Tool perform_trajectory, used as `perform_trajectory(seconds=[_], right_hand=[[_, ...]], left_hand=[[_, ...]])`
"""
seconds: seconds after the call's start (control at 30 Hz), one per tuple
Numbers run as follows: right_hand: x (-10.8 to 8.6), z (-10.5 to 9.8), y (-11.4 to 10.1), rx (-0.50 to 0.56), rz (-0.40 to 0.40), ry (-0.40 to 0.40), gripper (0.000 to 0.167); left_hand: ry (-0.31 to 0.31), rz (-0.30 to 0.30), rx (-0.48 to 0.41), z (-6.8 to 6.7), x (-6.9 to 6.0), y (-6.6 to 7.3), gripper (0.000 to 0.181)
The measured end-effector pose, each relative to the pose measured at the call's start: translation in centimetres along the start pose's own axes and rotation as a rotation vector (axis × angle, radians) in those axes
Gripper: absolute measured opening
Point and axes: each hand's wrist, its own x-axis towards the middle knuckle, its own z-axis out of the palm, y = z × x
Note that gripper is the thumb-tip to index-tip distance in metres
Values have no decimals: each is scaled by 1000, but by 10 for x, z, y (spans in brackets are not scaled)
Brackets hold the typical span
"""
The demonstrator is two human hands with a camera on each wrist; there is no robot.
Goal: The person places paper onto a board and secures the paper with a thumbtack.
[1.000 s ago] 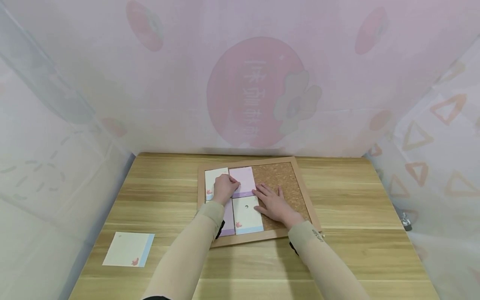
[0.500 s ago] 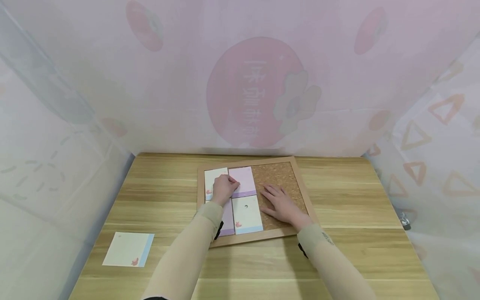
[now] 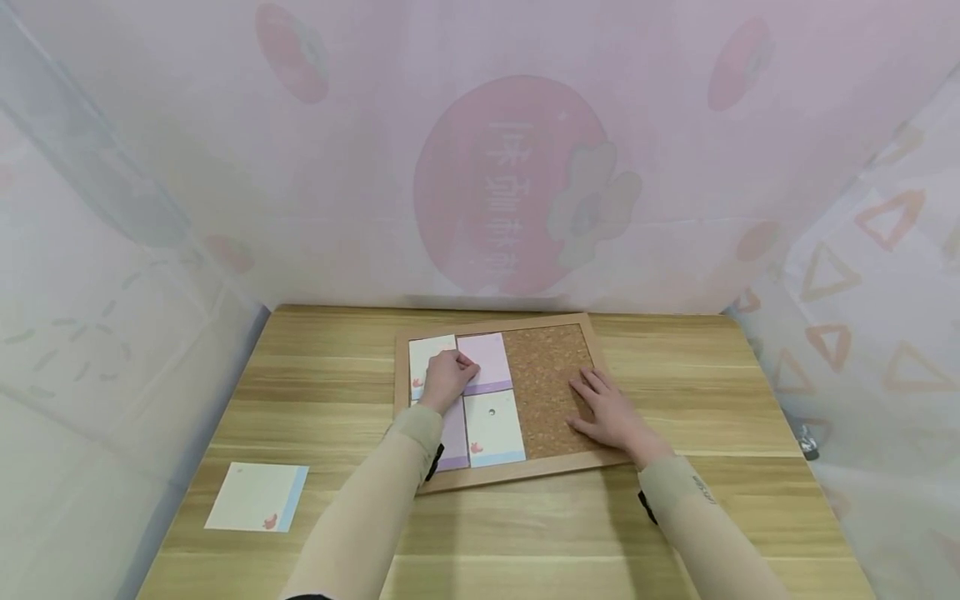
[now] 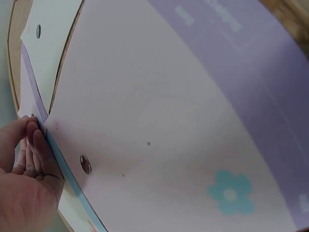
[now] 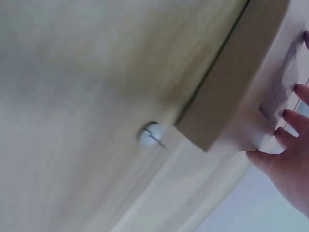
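A framed cork board [image 3: 551, 358] lies on the table with several paper notes on its left half. My left hand [image 3: 447, 377] is over the upper notes, its thumb and fingertips pinching a thumbtack, mostly hidden, at the upper purple-edged note [image 3: 486, 357]. In the left wrist view, the lower purple-edged note [image 4: 145, 87] bears a silver thumbtack [image 4: 85, 164]; another tack [image 4: 38, 31] sits in the white note [image 4: 50, 58]. My right hand [image 3: 611, 414] lies with spread fingers on the board's right side, over bare cork and frame, holding nothing.
A loose white note with a blue edge [image 3: 251, 497] lies at the table's left. One loose thumbtack [image 5: 150, 134] is on the wooden table [image 5: 96, 145], by the frame's corner [image 5: 205, 137]. Printed cloth walls [image 3: 337, 208] stand behind and at both sides.
My right hand has moved right, from the edge of the notes across the cork to the frame's right side. The left hand stays at the upper purple-edged note.
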Motion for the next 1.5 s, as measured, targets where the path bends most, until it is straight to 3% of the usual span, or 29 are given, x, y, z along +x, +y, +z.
perform_trajectory(seconds=[0.23, 0.37, 0.5, 0.6, 0.8, 0.97, 1.13, 1.23, 1.37, 1.5], right_hand=[[-1, 1, 7, 30, -34, 3, 72], [1, 2, 8, 17, -33, 12, 72], [3, 4, 8, 24, -37, 38, 72], [6, 6, 7, 31, -37, 36, 73], [7, 7, 2, 42, 11, 4, 73], [7, 6, -2, 40, 41, -12, 71], [10, 6, -4, 34, 42, -13, 71], [9, 6, -3, 37, 53, -18, 72], [8, 7, -2, 46, 54, -18, 72], [9, 9, -1, 50, 41, -11, 72]], left_hand=[[-51, 5, -25, 0, -2, 1, 22], [-87, 47, -33, -4, -5, 3, 21], [-48, 117, -31, -17, -14, 4, 23], [15, 166, 41, -32, -22, -3, 25], [107, 208, 163, -59, -45, -39, 29], [189, 150, 161, -87, -72, -78, 35], [167, 57, 152, -129, -95, -118, 42], [155, 31, 227, -152, -107, -141, 49], [141, -36, 300, -170, -126, -166, 63], [117, -121, 282, -182, -142, -179, 70]])
